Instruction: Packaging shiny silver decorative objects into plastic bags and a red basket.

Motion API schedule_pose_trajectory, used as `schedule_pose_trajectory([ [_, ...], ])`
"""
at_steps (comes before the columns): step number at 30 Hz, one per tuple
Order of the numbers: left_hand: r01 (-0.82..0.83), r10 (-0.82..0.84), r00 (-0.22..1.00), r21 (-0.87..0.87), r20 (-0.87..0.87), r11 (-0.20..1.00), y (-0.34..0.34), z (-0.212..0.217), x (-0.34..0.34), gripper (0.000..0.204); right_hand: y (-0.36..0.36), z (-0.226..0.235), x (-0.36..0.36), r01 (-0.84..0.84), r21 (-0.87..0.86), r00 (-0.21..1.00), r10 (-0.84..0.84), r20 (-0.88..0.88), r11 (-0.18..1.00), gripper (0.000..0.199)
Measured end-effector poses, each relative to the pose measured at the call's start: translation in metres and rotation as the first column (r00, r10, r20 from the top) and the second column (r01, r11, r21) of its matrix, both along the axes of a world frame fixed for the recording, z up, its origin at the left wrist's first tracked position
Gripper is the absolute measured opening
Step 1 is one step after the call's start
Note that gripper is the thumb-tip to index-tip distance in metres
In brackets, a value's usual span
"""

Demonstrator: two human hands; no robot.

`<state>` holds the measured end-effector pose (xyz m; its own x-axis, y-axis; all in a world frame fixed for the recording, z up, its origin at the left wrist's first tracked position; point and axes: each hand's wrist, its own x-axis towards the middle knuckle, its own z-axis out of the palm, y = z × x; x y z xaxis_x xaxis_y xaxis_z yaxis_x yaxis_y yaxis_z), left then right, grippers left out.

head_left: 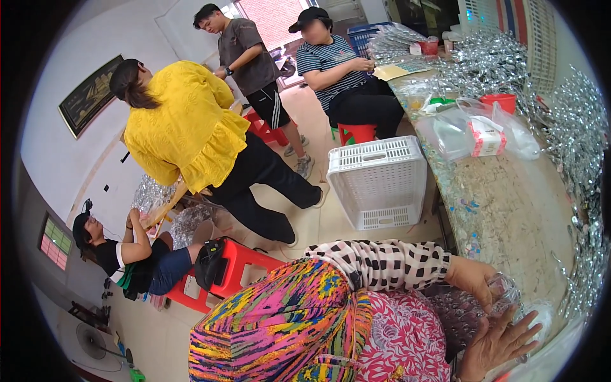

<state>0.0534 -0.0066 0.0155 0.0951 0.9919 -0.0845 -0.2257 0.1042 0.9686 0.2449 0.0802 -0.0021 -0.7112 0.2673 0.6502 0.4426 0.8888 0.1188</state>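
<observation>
My left hand [474, 280], in a black-and-white checked sleeve, reaches across my body to the table edge [509, 210] at the lower right and grips a small clear plastic piece [509, 288]. Just below it my right hand [499, 340] comes up from the lower edge with its fingers spread, lying against more clear, shiny plastic pieces [538, 318]. I cannot tell whether it holds any of them. My lap is covered by bright patterned cloth [286, 325].
A white slatted crate [380, 181] stands on the floor beside the long table. Silvery foil garlands [573, 140], clear bags [471, 130] and red cups [499, 100] fill the tabletop. Several people sit or stand to the left, near red stools [238, 264].
</observation>
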Motion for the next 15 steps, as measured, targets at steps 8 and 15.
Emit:
schedule_pose_trajectory([
  [8,0.002,0.000,0.999,0.068,-0.038,0.998,0.001,-0.004,0.000,0.027,0.001,-0.019,-0.001,-0.069,0.121,0.980,0.090,-0.175,0.990,0.064],
  [15,-0.043,0.041,0.999,0.133,0.013,0.990,0.003,-0.016,0.004,0.020,0.005,-0.043,0.015,-0.204,0.021,0.950,0.203,-0.238,0.979,0.081],
])
